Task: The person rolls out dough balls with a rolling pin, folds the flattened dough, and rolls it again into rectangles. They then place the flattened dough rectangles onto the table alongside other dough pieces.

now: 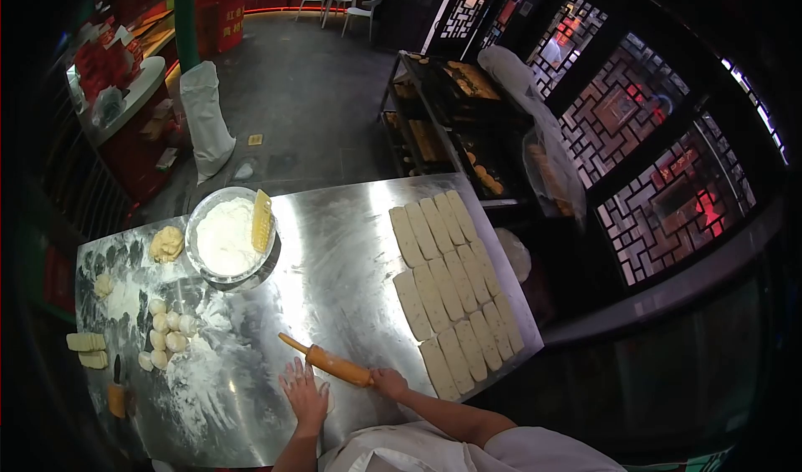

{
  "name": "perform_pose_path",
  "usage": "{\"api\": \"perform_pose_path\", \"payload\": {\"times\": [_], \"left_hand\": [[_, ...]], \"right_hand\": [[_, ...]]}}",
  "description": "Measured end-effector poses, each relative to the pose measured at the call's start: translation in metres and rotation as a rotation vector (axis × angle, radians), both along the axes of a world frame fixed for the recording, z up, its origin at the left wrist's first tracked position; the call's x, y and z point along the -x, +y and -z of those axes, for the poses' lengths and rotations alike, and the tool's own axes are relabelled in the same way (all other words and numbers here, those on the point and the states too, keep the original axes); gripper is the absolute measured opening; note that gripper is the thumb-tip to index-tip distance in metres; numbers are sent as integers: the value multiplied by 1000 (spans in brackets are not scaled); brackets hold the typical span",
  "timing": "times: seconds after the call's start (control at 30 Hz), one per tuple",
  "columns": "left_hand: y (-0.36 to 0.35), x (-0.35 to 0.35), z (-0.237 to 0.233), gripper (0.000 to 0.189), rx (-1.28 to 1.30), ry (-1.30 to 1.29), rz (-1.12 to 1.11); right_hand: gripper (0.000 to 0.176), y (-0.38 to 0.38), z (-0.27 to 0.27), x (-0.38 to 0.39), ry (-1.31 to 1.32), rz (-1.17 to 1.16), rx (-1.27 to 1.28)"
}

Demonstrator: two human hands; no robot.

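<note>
Head view: the right hand [388, 383] grips one end of the pin [338, 366] at the table [334, 246], the left hand [306, 398] spread beside it, so that one-sided hold could let it swivel into those fingers.

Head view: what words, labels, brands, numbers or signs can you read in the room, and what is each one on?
"红", upper line of the red panel beside the green pillar; the character after it is too blurred.
"黄桥", apparently, lower line of that panel; anything further is unclear.
Red-and-yellow marks behind the lattice windows: too blurred to read.
I can make out no text on the rolling pin, bowl or yellow scraper.
</note>
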State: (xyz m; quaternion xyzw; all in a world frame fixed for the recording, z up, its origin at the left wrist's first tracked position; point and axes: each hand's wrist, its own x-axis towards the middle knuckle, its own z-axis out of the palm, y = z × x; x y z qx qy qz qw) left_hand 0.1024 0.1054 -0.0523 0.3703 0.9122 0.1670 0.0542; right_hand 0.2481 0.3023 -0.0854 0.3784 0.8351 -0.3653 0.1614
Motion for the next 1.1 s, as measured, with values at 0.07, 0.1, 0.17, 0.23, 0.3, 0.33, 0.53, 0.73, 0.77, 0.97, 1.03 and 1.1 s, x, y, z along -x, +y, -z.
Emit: {"api": "perform_pose_path", "payload": {"times": [0.07, 0.1, 0.17, 0.23, 0.3, 0.33, 0.53, 0.73, 0.77, 0.97, 1.03, 1.1], "left_hand": [[0, -1, 0, 81, 4, -1, -1], [0, -1, 1, 81, 1, 1, -1], [0, 0, 5, 80, -4, 0, -1], [-3, -1, 9, 76, -18, 4, -3], [-7, 1, 12, 74, -21, -32, 3], [-8, 4, 12, 71, -27, -59, 7], [-12, 10, 2, 66, -14, -75, 56], [-12, 10, -3, 65, -35, -58, 57], [-12, 10, -4, 65, -36, -56, 56], [-12, 8, -4, 63, -14, -63, 53], [-12, 9, -5, 61, -22, -73, 51], [-11, 9, -7, 61, -27, -83, 47]], "right_hand": [[54, 1, 6, 1, -55, 39, 52], [54, 1, 8, 1, -57, 40, 51], [53, 1, 11, 1, -39, 26, 51], [53, 0, 29, -3, -12, -32, -12], [53, -4, 40, -7, 13, -94, -73], [54, -4, 41, -6, 20, -68, -76], [59, -5, -1, 14, -70, 77, -3], [62, -5, -9, 19, -78, 79, -2], [62, -5, -11, 20, -75, 82, -6], [61, -6, -9, 20, -62, 78, -9], [61, -7, -7, 20, -69, 68, -22], [60, -6, -6, 21, -75, 60, -36]]}}
